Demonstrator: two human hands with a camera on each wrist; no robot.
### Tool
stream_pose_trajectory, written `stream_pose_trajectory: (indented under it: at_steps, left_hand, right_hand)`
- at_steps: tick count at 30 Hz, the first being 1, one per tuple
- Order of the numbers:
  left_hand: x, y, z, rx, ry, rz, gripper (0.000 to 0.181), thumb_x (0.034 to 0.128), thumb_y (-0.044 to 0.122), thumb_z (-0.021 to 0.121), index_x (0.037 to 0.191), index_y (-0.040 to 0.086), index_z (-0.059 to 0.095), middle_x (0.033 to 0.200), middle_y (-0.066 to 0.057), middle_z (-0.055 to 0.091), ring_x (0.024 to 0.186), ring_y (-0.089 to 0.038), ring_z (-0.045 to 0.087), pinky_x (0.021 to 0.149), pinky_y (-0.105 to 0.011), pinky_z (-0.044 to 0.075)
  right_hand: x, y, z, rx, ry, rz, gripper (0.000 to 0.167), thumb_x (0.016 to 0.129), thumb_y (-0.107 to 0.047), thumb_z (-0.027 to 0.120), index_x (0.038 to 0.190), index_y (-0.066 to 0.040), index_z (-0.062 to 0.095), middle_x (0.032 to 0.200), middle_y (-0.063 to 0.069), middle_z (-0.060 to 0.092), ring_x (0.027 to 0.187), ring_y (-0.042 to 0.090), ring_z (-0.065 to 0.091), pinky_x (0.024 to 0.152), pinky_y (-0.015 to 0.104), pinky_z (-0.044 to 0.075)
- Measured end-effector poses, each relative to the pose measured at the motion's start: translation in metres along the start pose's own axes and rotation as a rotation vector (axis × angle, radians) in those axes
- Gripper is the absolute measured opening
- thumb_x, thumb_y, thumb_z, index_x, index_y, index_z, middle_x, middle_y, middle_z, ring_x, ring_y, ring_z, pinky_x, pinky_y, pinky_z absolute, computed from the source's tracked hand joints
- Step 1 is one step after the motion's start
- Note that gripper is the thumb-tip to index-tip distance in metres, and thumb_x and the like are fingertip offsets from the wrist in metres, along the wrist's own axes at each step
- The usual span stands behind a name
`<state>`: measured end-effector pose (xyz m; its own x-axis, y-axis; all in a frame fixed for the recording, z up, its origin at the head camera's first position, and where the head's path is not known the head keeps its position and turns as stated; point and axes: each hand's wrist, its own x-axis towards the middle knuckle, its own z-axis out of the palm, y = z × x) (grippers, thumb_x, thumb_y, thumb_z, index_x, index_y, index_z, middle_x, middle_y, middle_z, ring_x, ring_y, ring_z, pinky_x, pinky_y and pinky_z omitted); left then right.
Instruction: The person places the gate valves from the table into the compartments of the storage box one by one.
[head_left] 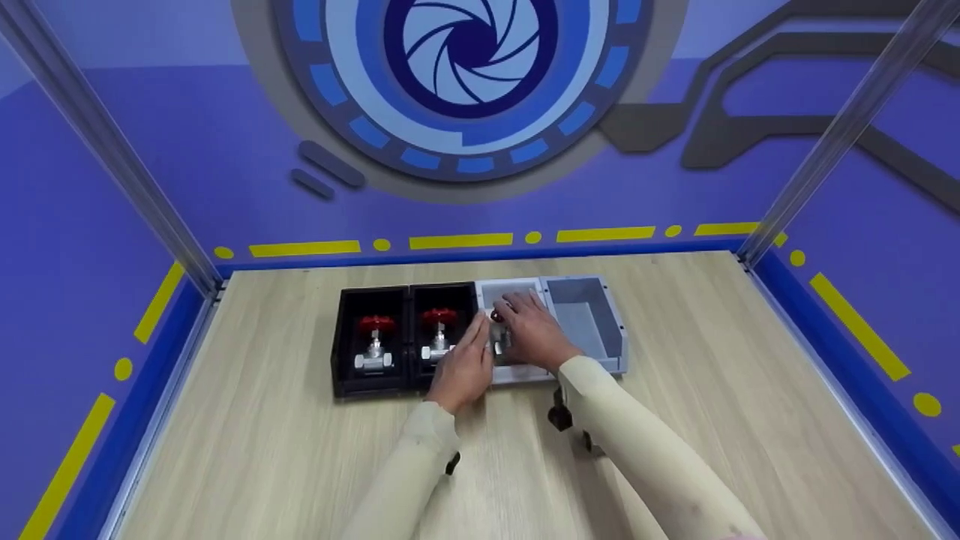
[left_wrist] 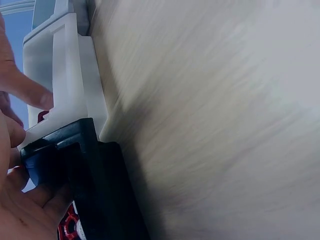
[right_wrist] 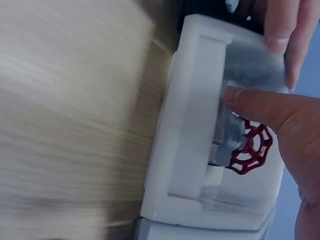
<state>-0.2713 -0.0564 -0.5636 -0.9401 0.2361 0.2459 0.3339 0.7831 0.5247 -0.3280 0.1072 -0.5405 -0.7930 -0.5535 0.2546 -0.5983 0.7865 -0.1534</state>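
A metal valve (right_wrist: 222,132) with a red handwheel (right_wrist: 255,150) lies in the white bin (head_left: 517,373). My right hand (head_left: 536,330) holds it: the thumb is on the metal body in the right wrist view, and the fingers reach over the handwheel in the head view. My left hand (head_left: 465,367) straddles the wall between the white bin and the black bin next to it. Some of its fingers reach into the black bin in the left wrist view; others, nearly straight, touch the white bin's side. Both hands partly hide the valve in the head view.
Two joined black bins (head_left: 337,375) stand on the left, each holding a red-wheeled valve, such as the leftmost valve (head_left: 374,356). A grey bin (head_left: 625,349) adjoins the white one on the right. All stand on a wooden table (head_left: 270,450) between purple walls.
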Motion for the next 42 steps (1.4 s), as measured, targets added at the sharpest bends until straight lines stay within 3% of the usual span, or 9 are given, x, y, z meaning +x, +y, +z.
stream_pose_trajectory:
  at_steps: [10, 19, 24, 35, 42]
  left_hand:
    - [0.001, 0.001, 0.0, 0.004, -0.016, -0.009, 0.053, 0.0975, 0.016, 0.048, 0.149, 0.01, 0.038, 0.159, -0.002, 0.032, 0.101, -0.035, 0.066, 0.083, -0.047, 0.053]
    - [0.001, 0.0, 0.0, 0.014, -0.02, -0.009, 0.052, 0.0989, 0.018, 0.047, 0.149, 0.01, 0.038, 0.158, -0.003, 0.033, 0.099, -0.034, 0.066, 0.082, -0.048, 0.053]
    - [0.0, -0.001, 0.002, 0.037, 0.014, 0.022, 0.049, 0.0985, 0.017, 0.049, 0.146, 0.007, 0.042, 0.156, -0.005, 0.036, 0.096, -0.033, 0.067, 0.079, -0.046, 0.053]
    - [-0.001, 0.001, -0.001, 0.013, -0.009, -0.012, 0.051, 0.0992, 0.018, 0.047, 0.149, 0.011, 0.038, 0.158, -0.003, 0.033, 0.101, -0.033, 0.066, 0.081, -0.046, 0.053]
    - [-0.001, 0.0, 0.002, 0.003, -0.01, -0.022, 0.051, 0.1002, 0.018, 0.046, 0.15, 0.012, 0.037, 0.158, -0.003, 0.032, 0.105, -0.034, 0.065, 0.084, -0.047, 0.053]
  right_hand:
    - [-0.004, -0.01, -0.018, 0.013, 0.052, 0.029, 0.08, 0.068, -0.018, 0.088, 0.137, -0.001, 0.049, 0.138, 0.021, 0.053, 0.132, 0.038, 0.046, 0.114, 0.056, 0.029]
    - [-0.014, -0.015, -0.035, 0.046, 0.01, 0.103, 0.081, 0.074, -0.02, 0.084, 0.142, -0.003, 0.045, 0.144, 0.018, 0.048, 0.138, 0.037, 0.04, 0.117, 0.054, 0.024]
    - [-0.022, -0.015, -0.04, 0.063, 0.014, 0.109, 0.08, 0.075, -0.023, 0.083, 0.142, -0.002, 0.045, 0.146, 0.018, 0.046, 0.138, 0.036, 0.039, 0.119, 0.053, 0.022]
    - [-0.038, -0.01, -0.05, 0.032, 0.023, 0.112, 0.08, 0.077, -0.034, 0.082, 0.142, -0.005, 0.046, 0.146, 0.016, 0.047, 0.138, 0.032, 0.041, 0.119, 0.052, 0.022]
    - [-0.049, -0.008, -0.053, 0.01, 0.019, 0.11, 0.082, 0.076, -0.029, 0.083, 0.144, -0.006, 0.043, 0.147, 0.016, 0.046, 0.139, 0.033, 0.04, 0.118, 0.052, 0.024]
